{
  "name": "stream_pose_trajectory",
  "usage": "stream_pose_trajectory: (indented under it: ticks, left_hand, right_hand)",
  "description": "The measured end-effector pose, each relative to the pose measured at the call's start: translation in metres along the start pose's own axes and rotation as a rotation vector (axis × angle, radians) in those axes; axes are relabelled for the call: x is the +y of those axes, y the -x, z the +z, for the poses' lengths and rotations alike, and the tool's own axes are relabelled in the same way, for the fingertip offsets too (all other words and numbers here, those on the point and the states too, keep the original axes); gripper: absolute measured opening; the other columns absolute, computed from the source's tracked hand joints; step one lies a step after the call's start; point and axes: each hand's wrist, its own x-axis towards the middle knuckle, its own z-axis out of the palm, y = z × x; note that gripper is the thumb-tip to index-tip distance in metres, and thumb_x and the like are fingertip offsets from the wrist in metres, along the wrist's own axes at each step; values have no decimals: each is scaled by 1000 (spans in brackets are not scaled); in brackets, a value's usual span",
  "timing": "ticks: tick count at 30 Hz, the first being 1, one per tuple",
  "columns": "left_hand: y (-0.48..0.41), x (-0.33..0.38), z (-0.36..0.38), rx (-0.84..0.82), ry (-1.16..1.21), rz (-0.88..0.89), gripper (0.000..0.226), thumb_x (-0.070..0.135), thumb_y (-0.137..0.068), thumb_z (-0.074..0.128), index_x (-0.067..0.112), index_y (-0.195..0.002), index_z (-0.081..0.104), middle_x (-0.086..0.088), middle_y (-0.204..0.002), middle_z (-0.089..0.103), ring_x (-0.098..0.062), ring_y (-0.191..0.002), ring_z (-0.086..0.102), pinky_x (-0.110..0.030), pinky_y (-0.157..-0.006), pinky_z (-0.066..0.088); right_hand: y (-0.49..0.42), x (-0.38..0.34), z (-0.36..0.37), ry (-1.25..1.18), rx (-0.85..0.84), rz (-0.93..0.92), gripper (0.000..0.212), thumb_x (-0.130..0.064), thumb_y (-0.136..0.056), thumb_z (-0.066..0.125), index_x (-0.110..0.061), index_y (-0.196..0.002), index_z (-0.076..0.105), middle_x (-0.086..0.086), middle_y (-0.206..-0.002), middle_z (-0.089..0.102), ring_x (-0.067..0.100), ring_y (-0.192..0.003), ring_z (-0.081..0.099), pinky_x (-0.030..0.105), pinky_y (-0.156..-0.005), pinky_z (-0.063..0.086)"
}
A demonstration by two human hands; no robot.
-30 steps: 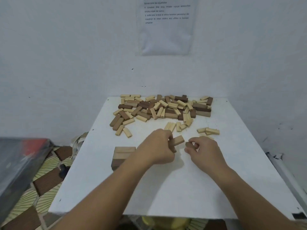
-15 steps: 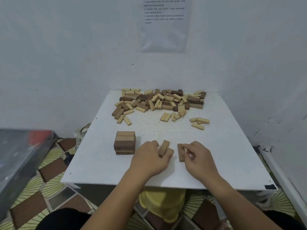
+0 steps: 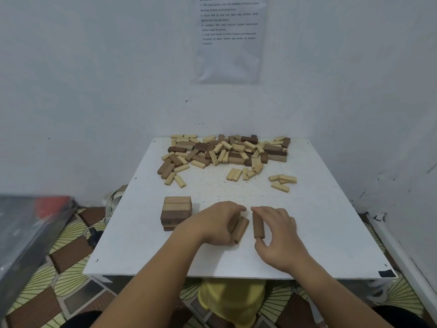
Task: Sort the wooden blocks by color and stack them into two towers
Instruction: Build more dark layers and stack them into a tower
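Head view: the left hand [image 3: 218,223] curled its fingers over a brown block [image 3: 241,229] lying on the white table [image 3: 331,233]. At its 3 o'clock, the right hand [image 3: 277,235] pinched a second brown block [image 3: 257,224] end to end between forefinger and thumb. A short tower [image 3: 176,213] stood at the left hand's 9 o'clock. The loose pile [image 3: 227,151] lay at 12 o'clock, along the table's far edge.

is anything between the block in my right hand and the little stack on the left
Yes: the left hand and the brown block it holds lie directly between the stack and the pinched block in the right hand. Beyond the left hand, only bare table shows before the stack.
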Motion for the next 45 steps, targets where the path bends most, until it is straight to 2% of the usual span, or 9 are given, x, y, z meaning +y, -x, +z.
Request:
stream_pose_trajectory:
  ticks: [6,10,13,16,19,23,33,42,45]
  left_hand:
    - [5,-5,19,188,138,34,54,19,-84,78,23,-134,61,4,-121,63,-17,-110,58,-39,-94,52]
    - [6,-8,26,208,166,39,69,33,-80,83,27,-143,54,7,-129,62,-14,-115,56,-41,-96,51]
    - [7,-9,27,180,183,60,82,30,-77,85,32,-149,45,9,-133,58,-13,-117,55,-39,-95,52]
    - [7,-10,25,178,172,70,80,23,-82,83,32,-151,44,3,-127,59,-16,-104,57,-37,-87,54]
    - [7,-12,29,218,178,94,80,23,-80,83,28,-150,45,5,-128,59,-13,-103,54,-26,-81,47]
    - [12,-14,40,279,187,82,86,32,-79,81,28,-154,38,7,-137,52,-9,-120,44,-22,-95,37]
    - [20,-18,61,397,334,54,81,33,-80,82,32,-149,40,12,-133,50,-3,-125,40,-13,-101,32]
    - [26,-15,55,338,358,52,91,38,-79,83,33,-154,33,11,-141,46,-6,-132,38,-30,-114,36]
    - [28,-13,51,303,395,45,90,48,-82,75,37,-158,27,12,-149,42,-4,-138,37,-31,-117,34]
  right_hand:
    - [-1,4,4,-25,1,-19,74,-48,-81,62,-46,-150,36,-32,-129,46,1,-126,36,28,-105,27]
    - [-2,7,5,-33,-20,7,79,-57,-78,61,-52,-150,30,-26,-129,43,7,-124,35,27,-104,28]
    - [-1,8,4,-52,-29,27,80,-57,-78,62,-58,-149,26,-24,-124,39,11,-119,35,30,-102,32]
    - [-2,9,4,-64,-45,27,82,-57,-77,62,-62,-148,22,-25,-125,39,14,-117,35,31,-101,33]
    - [-3,10,5,-52,-75,-10,83,-60,-76,58,-63,-149,18,-26,-134,44,15,-118,38,33,-104,34]
    - [-1,8,0,-47,-111,-60,85,-52,-78,61,-60,-151,17,-35,-140,44,12,-117,38,33,-106,31]
    - [0,5,-3,-33,-124,-99,87,-45,-80,64,-55,-154,20,-38,-138,45,9,-113,37,37,-105,32]
    - [2,2,-6,-42,-125,-112,93,-48,-82,67,-56,-156,12,-35,-145,37,3,-127,34,33,-109,26]
    - [2,2,-6,-171,-38,-26,85,-46,-80,65,-51,-155,24,-27,-141,42,5,-130,36,34,-109,29]
